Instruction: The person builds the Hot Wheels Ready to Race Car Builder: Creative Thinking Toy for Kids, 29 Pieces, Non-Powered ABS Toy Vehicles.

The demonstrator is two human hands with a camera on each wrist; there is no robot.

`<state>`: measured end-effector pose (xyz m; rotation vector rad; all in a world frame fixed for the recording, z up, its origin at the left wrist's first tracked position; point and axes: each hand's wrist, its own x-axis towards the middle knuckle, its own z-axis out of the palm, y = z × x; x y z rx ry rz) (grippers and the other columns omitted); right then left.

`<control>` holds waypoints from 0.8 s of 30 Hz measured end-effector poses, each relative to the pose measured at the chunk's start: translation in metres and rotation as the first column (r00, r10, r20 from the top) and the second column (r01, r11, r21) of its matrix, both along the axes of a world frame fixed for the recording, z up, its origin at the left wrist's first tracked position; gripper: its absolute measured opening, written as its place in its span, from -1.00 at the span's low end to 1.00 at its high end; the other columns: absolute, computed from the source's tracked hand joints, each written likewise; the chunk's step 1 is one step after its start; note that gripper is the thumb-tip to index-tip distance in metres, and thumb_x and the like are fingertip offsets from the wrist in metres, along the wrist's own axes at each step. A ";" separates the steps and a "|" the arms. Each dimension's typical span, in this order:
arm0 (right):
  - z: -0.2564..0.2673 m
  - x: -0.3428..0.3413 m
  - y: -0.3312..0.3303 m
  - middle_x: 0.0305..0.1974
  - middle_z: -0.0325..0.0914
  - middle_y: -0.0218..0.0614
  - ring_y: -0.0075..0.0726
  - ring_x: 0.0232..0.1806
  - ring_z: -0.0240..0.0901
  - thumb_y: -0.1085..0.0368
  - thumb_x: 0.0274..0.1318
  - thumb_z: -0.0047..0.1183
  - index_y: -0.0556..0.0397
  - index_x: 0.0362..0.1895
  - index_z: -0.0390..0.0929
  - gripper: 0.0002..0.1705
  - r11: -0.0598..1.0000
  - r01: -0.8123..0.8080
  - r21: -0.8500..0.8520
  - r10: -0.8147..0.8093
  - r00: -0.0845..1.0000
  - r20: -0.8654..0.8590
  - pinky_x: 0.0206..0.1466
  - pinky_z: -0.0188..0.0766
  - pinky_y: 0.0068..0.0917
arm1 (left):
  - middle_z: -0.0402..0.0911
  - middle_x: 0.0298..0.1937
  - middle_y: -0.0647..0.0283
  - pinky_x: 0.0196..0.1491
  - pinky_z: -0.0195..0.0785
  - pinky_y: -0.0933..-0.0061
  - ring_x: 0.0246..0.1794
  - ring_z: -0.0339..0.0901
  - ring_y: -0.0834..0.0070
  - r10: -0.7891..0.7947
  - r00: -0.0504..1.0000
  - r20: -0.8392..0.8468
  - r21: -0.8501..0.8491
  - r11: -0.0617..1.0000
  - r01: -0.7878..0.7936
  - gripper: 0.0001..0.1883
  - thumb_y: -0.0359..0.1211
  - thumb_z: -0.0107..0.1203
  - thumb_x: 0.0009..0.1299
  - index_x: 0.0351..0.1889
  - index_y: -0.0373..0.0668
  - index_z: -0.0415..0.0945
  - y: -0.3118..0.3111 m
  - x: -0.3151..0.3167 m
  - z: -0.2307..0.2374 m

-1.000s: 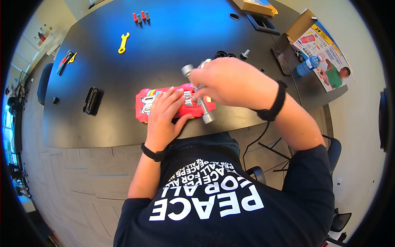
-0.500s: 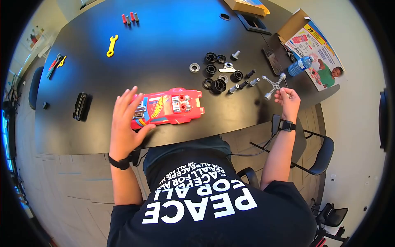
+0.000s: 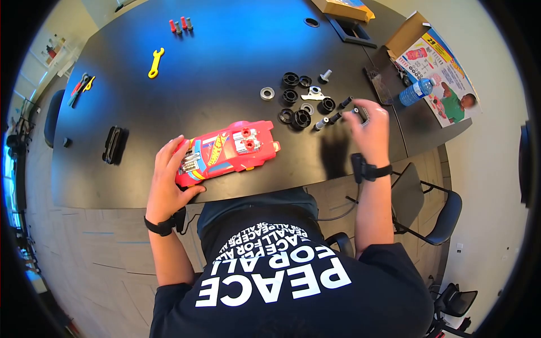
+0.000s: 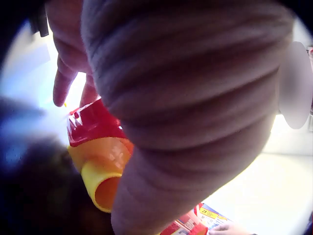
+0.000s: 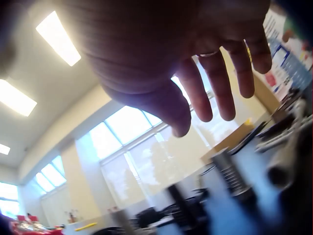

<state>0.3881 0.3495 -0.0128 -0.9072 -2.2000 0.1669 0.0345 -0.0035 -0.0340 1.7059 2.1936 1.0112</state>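
A red toy car (image 3: 225, 149) lies near the table's front edge, its yellow underside part (image 4: 100, 176) showing in the left wrist view. My left hand (image 3: 168, 183) grips one end, fingers along the far side and thumb at the near side. Over the small parts on the right hovers my right hand (image 3: 369, 132), its fingers spread loosely with nothing between them. Below it in the right wrist view stand a grey bolt (image 5: 231, 172) and a blurred dark bolt (image 5: 183, 208). A grey cross wrench (image 5: 284, 164) lies beside them, mostly hidden by the hand in the head view.
Black wheel parts (image 3: 301, 119) and a grey ring (image 3: 267, 93) lie beyond the car. Farther off are a yellow wrench (image 3: 156, 63) and several pegs (image 3: 177, 26). A water bottle (image 3: 416, 92) stands before a printed box (image 3: 445, 73). At left sits a black case (image 3: 114, 145).
My right hand took the cross wrench off the car, let it go at the right, and moved over the bolts. My left hand slid from the car's top to its end; the car has turned slightly.
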 end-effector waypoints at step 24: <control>0.011 -0.110 -0.133 0.22 0.71 -0.24 0.03 0.26 0.58 0.46 -0.08 0.53 -0.01 0.26 0.74 -0.30 0.587 -0.785 -0.198 0.737 0.619 -0.271 0.43 0.46 -0.07 | 0.66 0.05 0.06 0.22 0.46 0.23 0.08 0.65 0.22 -0.002 0.932 0.362 0.292 0.950 -0.111 0.00 0.39 0.44 0.23 0.25 -0.38 0.68 -0.010 -0.019 -0.030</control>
